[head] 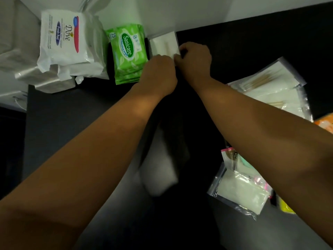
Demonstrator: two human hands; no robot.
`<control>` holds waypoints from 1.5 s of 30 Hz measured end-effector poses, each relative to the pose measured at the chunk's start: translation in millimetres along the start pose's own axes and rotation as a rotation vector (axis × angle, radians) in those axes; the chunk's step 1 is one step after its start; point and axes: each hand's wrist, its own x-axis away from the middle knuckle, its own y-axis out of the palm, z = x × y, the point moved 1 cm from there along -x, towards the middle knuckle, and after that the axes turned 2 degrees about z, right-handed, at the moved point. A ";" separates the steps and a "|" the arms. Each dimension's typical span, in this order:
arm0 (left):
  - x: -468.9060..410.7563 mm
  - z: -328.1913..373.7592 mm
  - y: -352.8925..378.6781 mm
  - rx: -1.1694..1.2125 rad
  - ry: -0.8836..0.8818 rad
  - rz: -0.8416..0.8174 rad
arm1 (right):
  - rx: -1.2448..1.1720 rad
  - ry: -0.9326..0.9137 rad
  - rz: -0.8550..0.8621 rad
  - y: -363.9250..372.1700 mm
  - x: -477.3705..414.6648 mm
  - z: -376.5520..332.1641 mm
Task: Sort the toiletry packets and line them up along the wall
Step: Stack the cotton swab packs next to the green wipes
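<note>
The white packet [164, 44] lay at the far wall, just right of the green wipes pack [128, 51] and directly beyond both hands — the right hand [195, 58] pinched its near right corner, while the left hand [158, 69] met its near edge, fingers hidden, hold unclear.

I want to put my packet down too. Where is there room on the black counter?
Bare counter runs along the wall right of the white packet, and below the Dove pack. Crowded: the cotton-swab bags and zip bags at right.
</note>
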 end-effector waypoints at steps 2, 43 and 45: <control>0.1 -2.1 2.4 0.045 -0.005 -0.001 | 0.029 -0.015 -0.013 -0.8 2.4 -0.5; 253.9 117.1 52.5 0.674 -0.217 -0.164 | 0.366 -0.293 -0.457 -181.5 266.3 113.9; 251.3 109.1 48.6 0.729 -0.250 -0.140 | 0.254 -0.249 -0.442 -182.4 265.6 115.2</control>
